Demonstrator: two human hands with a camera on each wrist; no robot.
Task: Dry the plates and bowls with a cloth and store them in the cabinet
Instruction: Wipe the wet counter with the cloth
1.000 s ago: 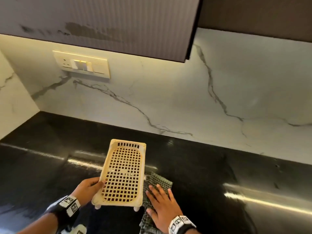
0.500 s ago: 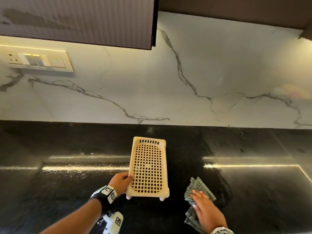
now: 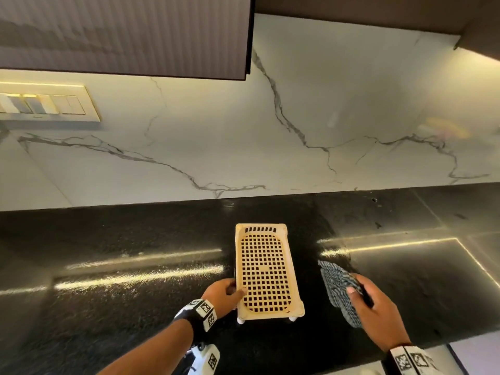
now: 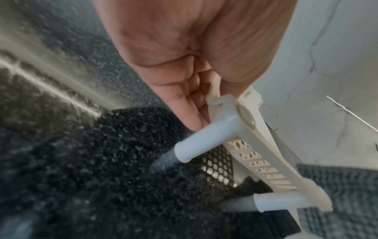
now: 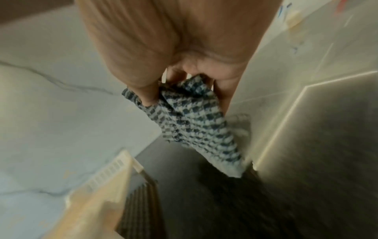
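Change: Since a second ago the cloth point(image 3: 341, 290) has left the side of the rack point(image 3: 266, 272) and now sits well to its right, with bare black counter between the two; the rack has come square to the wall.
Left hand: the left hand point(image 3: 223, 296) grips the rack's near left edge, thumb lying on the grid and fingers point(image 4: 190, 100) curled under the rim, as the left wrist view shows.
Rack: a cream plastic draining rack with a square-holed grid, held tilted so its near end is off the counter; two short white legs point(image 4: 201, 142) at that end point down, their tips close over the stone, though contact cannot be told.
Right hand: the right hand point(image 3: 374, 311) has the checked cloth bunched between thumb and curled fingers point(image 5: 148, 93); a loose end hangs from the hand toward the counter.
Counter: speckled black stone point(image 3: 121, 307) with bright streaks of reflected light.
Wall: white marble with grey veins point(image 3: 297, 136), a switch plate point(image 3: 48, 102) at the left.
Cabinet: a dark ribbed cabinet door point(image 3: 121, 33) hangs above the counter at upper left.
Plates and bowls: cannot tell where they are from these views.
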